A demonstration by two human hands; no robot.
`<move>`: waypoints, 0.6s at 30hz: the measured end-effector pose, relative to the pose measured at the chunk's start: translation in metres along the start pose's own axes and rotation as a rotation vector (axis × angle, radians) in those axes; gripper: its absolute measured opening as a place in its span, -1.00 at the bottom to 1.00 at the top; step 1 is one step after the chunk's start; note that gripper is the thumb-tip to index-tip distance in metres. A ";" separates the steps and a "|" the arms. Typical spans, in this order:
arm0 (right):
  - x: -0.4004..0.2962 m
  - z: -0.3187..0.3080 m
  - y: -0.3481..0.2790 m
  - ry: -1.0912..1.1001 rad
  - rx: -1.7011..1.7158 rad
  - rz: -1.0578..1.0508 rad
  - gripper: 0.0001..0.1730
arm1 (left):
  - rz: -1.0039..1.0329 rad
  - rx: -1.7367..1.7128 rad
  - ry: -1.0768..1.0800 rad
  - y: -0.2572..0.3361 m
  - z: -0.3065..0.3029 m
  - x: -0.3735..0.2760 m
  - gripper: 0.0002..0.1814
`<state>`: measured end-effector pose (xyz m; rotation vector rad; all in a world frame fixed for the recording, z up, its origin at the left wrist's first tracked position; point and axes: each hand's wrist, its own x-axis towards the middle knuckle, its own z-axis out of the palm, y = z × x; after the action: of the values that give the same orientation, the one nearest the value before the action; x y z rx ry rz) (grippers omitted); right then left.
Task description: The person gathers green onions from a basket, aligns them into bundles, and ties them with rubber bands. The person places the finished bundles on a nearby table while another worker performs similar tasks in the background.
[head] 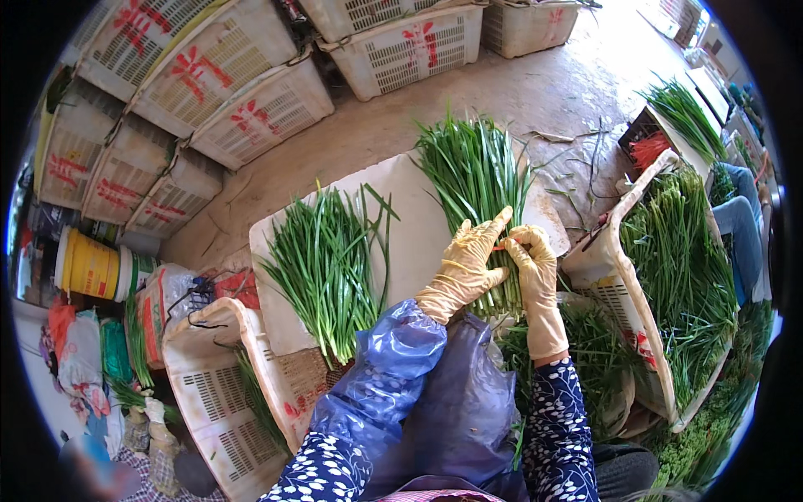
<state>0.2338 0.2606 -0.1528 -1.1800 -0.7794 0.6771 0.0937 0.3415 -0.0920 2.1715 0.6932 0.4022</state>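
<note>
A thick bundle of long green leafy stalks (473,169), like garlic chives, lies on a pale board (408,207) before me. Across its lower part rests my left hand (467,267), in a yellow rubber glove, its fingers spread over the stalks. My right hand (533,254), gloved the same way, pinches a red tie (502,246) at the bundle's right side; how far the tie passes around the stalks is hidden. A second, looser pile of the same greens (326,270) lies on the board to the left, touched by neither hand.
An open plastic crate heaped with greens (677,282) stands at right, and a mostly bare crate (219,389) at lower left. Stacked crates (251,119) line the floor beyond. Yellow bucket (91,263) and bags stand left. Other people are partly visible at lower left and far right.
</note>
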 end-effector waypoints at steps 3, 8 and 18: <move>0.009 -0.004 0.004 0.289 -0.070 0.167 -0.91 | 0.031 0.162 -0.007 -0.005 0.009 0.001 0.06; 0.007 -0.047 0.048 0.487 0.023 0.371 -0.89 | 0.057 0.164 -0.026 0.007 0.011 0.002 0.04; 0.042 -0.055 0.011 -0.162 0.137 0.753 -0.87 | -0.749 -0.975 0.498 -0.080 0.011 -0.030 -0.19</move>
<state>0.3025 0.2676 -0.1667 -1.2985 -0.3897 1.4369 0.0479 0.3591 -0.1626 0.8089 1.1945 0.6880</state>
